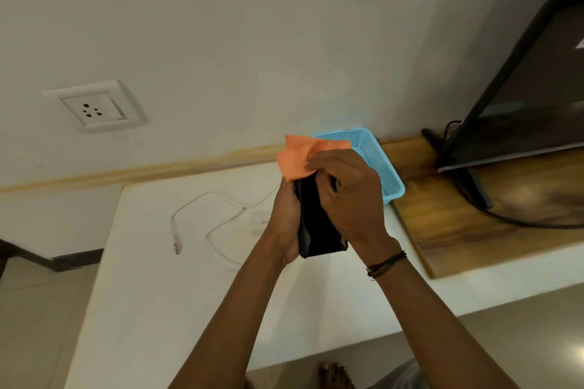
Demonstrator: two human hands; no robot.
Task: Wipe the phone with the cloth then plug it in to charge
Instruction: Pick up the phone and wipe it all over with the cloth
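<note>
While hands wipe phone [317, 224], charger cable [202, 215] lies on white counter [158, 294].

Blue perforated basket [384, 164] at counter's [158, 294] back edge against wall [221, 25], beside wooden board [458, 215]. TV [537, 88] stands on board at right, black cable [521, 221] trailing across it.

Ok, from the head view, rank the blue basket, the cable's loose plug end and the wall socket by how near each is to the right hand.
1. Blue basket: directly behind the right hand, overlapped by it in this view.
2. Cable's loose plug end: on the white counter, well off to the left.
3. Wall socket: up on the wall, far left, clearly farthest.
</note>
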